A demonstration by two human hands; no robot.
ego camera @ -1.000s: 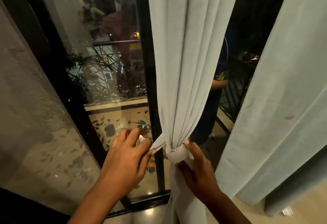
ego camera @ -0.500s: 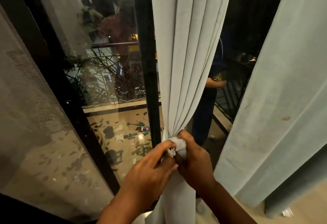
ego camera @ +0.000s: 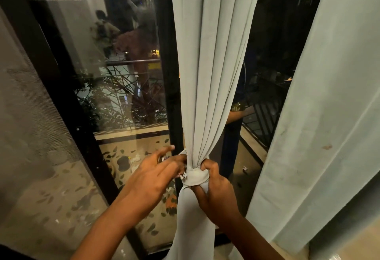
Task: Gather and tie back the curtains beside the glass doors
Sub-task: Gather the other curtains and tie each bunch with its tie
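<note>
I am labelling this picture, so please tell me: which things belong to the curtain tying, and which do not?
Belong:
pale grey-green gathered curtain
its fabric tie band
left hand
right hand

Do not belong:
black-framed glass door
loose pale curtain panel

Gathered curtain [ego camera: 207, 74]: hanging centre, before the door frame [ego camera: 167, 74].
Tie band [ego camera: 194, 176]: wrapping it low.
Left hand [ego camera: 153, 179]: lying left of band.
Right hand [ego camera: 217, 190]: lying right.
Second curtain [ego camera: 329, 116]: hanging far right.

home interior: pale curtains [ego camera: 207, 74] at glass doors [ego camera: 115, 74], railed balcony [ego camera: 265, 120] outside, night.
</note>
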